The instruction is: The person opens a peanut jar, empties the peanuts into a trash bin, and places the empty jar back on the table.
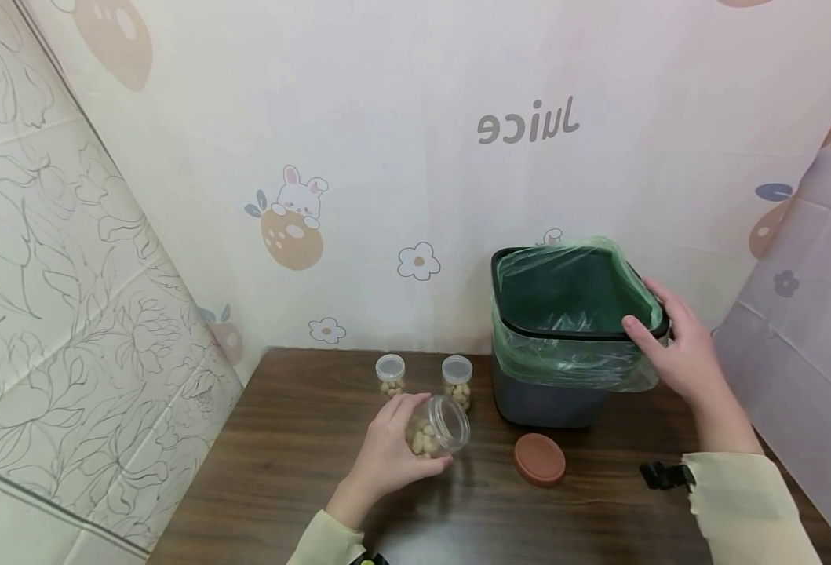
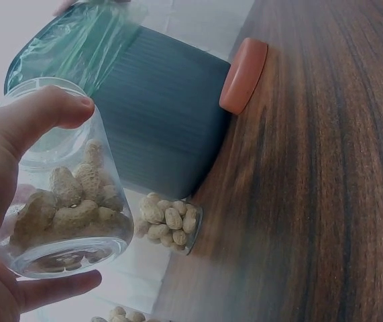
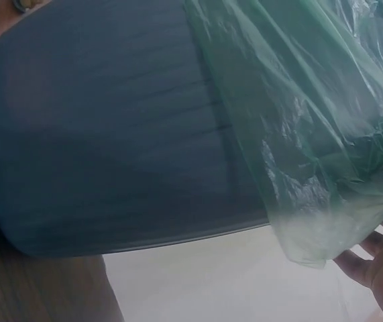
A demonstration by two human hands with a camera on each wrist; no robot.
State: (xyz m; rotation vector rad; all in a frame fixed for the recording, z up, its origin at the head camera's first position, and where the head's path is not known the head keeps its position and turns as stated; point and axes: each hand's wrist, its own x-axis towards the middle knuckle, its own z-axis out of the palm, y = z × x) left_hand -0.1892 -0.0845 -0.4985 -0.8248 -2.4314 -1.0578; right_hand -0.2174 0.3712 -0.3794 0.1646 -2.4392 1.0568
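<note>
A: What does the left hand (image 1: 384, 451) have?

B: A clear open jar (image 1: 422, 428), with thumb and fingers curved round it. The jar leans over, its mouth towards the bin (image 1: 545, 404). Peanuts (image 2: 77, 194) in their shells sit inside, heaped low

A: Is it clear of the table (image 1: 281, 455)?

B: I cannot tell for sure. It is at the front of the bin's left side, well below the rim

A: And the right hand (image 1: 687, 353)?

B: It grips the right side of the bin's rim, thumb over the edge and fingers round the outside. The green bag (image 1: 556, 365) lining the bin folds down over that rim

A: What lies near them?

B: A terracotta lid (image 1: 539, 459) rests flat on the table just in front of the bin. The left small jar (image 1: 390, 369) stands behind the left hand, the right small jar (image 1: 457, 369) behind the held jar and near the bin. Both contain peanuts and have pale tops
</note>
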